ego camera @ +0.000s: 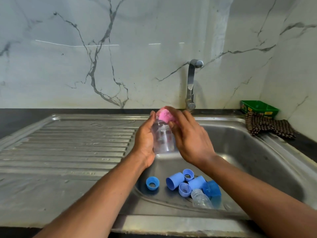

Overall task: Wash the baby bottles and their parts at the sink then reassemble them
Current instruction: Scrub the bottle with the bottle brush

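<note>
My left hand (145,140) grips a clear baby bottle (163,137) upright above the sink's left rim. My right hand (188,136) holds a pink sponge (165,115) against the bottle's open mouth. Down in the sink basin (248,152) lie several blue parts: a screw ring (152,183) on the left, a cap (175,180), more rings and caps bunched beside it (197,183), and a second clear bottle (201,199) on its side at the near edge.
A chrome tap (191,83) stands behind the basin, with no water visibly running. The ribbed steel draining board (68,148) spreads to the left. A checked cloth (269,128) and a green tub (259,108) sit at the back right on the dark counter.
</note>
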